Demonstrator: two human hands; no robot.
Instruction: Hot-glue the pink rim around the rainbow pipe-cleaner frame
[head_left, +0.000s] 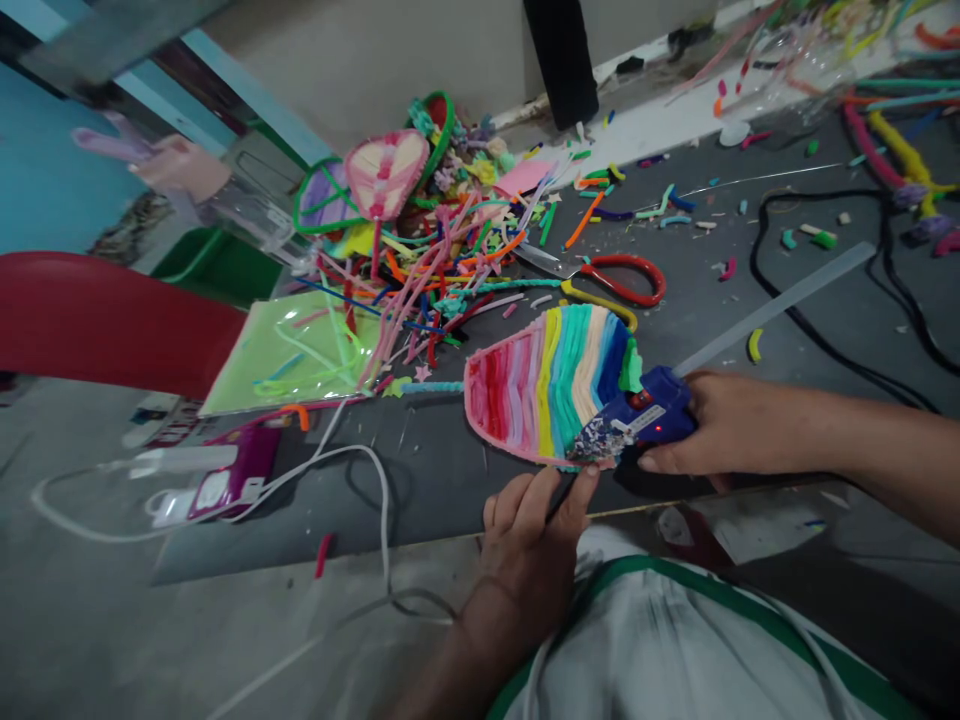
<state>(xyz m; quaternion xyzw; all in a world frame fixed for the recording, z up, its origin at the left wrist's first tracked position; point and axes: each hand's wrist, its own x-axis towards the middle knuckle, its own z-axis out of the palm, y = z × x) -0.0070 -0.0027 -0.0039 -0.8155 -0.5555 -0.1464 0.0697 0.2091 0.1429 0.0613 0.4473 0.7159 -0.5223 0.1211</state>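
Observation:
A blue hot glue gun [664,405] is gripped in my right hand [739,425], with a long translucent glue stick [780,308] poking out of its back. Its smeared nozzle end lies over the lower right edge of a leaf-shaped pipe-cleaner piece [559,385]. Stripes of red, pink, yellow, teal, cream and blue run across that piece, inside a pink border. My left hand [529,545] pinches its near edge with thumb and fingers, close to the nozzle. A twisted light-blue stem [431,387] sticks out on the left. Some bright green pipe cleaner [631,368] shows beside the gun.
Red-and-yellow-handled scissors [622,280] lie just behind the piece. Beyond are a heap of pipe cleaners [427,270] and a pink heart-shaped piece [386,172]. White cables [382,500] and a purple box [240,470] sit left. A black cord [787,290] curves at right.

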